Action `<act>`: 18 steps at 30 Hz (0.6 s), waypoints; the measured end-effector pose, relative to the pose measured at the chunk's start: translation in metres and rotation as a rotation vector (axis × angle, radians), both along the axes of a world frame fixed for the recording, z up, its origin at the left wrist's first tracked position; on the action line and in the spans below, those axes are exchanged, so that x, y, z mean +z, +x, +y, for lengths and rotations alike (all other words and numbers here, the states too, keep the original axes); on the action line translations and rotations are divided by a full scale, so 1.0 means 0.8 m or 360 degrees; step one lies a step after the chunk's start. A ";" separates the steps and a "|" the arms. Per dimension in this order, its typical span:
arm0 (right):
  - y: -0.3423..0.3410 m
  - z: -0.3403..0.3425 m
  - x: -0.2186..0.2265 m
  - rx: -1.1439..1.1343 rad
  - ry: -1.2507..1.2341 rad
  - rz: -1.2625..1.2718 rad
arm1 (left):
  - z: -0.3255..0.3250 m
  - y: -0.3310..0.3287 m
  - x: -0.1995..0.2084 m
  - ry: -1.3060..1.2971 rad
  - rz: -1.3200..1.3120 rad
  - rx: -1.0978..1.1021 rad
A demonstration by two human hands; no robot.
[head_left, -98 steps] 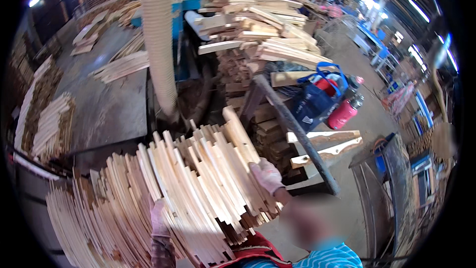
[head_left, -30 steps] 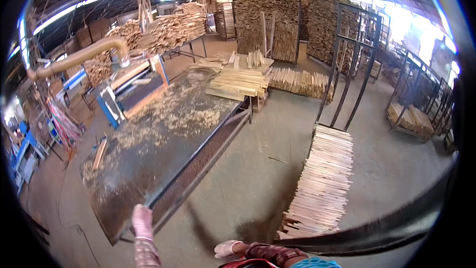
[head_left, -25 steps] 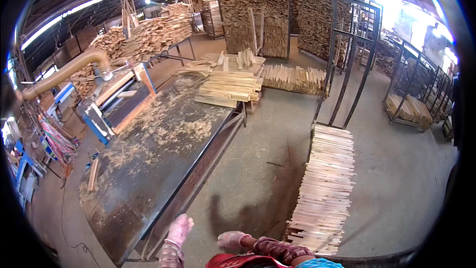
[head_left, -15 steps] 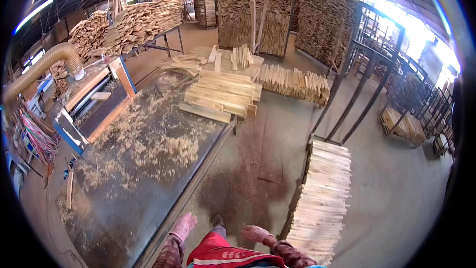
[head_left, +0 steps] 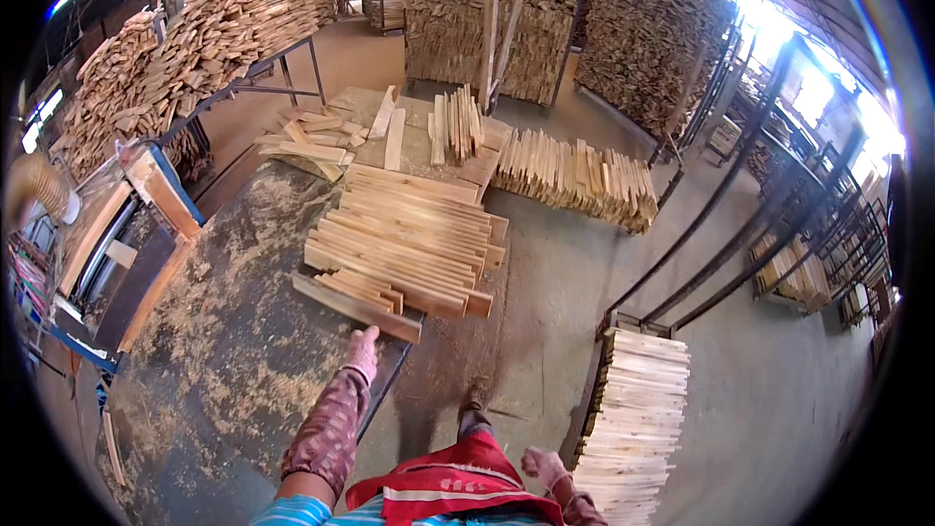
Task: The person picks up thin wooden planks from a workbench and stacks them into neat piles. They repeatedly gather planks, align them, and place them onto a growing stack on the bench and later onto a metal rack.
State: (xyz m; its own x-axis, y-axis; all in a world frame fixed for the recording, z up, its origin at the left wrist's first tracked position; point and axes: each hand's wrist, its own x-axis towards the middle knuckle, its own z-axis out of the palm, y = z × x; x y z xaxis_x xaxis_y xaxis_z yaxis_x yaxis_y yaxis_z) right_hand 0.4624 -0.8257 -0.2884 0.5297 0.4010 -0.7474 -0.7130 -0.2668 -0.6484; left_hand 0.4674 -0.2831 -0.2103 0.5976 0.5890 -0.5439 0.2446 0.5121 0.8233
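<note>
My left hand [head_left: 362,353], in a pinkish glove, reaches forward over the dark tabletop. Its fingers are stretched out, close to the near edge of a long board [head_left: 356,308]; whether they touch it I cannot tell. Behind that board lies a layered pile of pale wooden slats [head_left: 409,234], with a few shorter slats [head_left: 362,284] at the near side. My right hand [head_left: 545,466], also gloved, hangs low by the red apron [head_left: 458,477]. Its fingers look curled in, and nothing shows in them. A long row of slats [head_left: 633,419] is beside it on the right.
Sawdust-strewn dark table [head_left: 243,351] runs along my left, with a blue-framed machine [head_left: 146,244] and hose [head_left: 39,190] beyond. Metal bars [head_left: 726,234] rise past the right-hand row. More slats [head_left: 575,180] stand ahead; tall wood stacks [head_left: 492,29] fill the back.
I have moved forward, closer to the slat pile. My left hand has reached ahead to the near board. My right hand has moved rightward and its fingers have curled.
</note>
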 end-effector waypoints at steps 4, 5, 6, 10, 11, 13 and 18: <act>0.240 0.102 0.035 0.0870 -0.0591 -0.1491 | 0.041 0.118 -0.013 0.0077 0.0224 0.0778; 0.291 0.181 0.070 0.0606 -0.0468 -0.1100 | 0.088 0.106 -0.034 0.0007 0.0074 0.0923; 0.335 0.259 0.119 0.0372 -0.0389 -0.0685 | 0.123 0.093 -0.051 -0.0080 -0.0081 0.1055; 0.490 0.404 0.234 0.0450 0.0006 -0.1138 | 0.070 0.151 -0.039 -0.0120 0.0147 0.1033; 0.532 0.439 0.220 0.0487 -0.0020 -0.1334 | 0.052 0.167 -0.011 -0.0039 0.0147 0.1080; 0.584 0.537 0.227 0.0744 -0.0154 -0.1580 | 0.061 0.164 0.004 0.0044 0.0448 0.1258; 0.687 0.715 0.217 0.1244 -0.0624 -0.2150 | 0.068 0.158 -0.035 0.0323 0.0425 0.1432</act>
State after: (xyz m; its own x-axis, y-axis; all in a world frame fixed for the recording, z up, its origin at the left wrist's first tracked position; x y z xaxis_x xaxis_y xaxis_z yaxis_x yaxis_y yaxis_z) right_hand 1.0120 -0.2539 -0.1146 0.6216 0.7821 -0.0428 0.6799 -0.5659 -0.4665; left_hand 0.5935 -0.2284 -0.2382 -0.2529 0.8648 -0.4338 0.0217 0.4533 0.8911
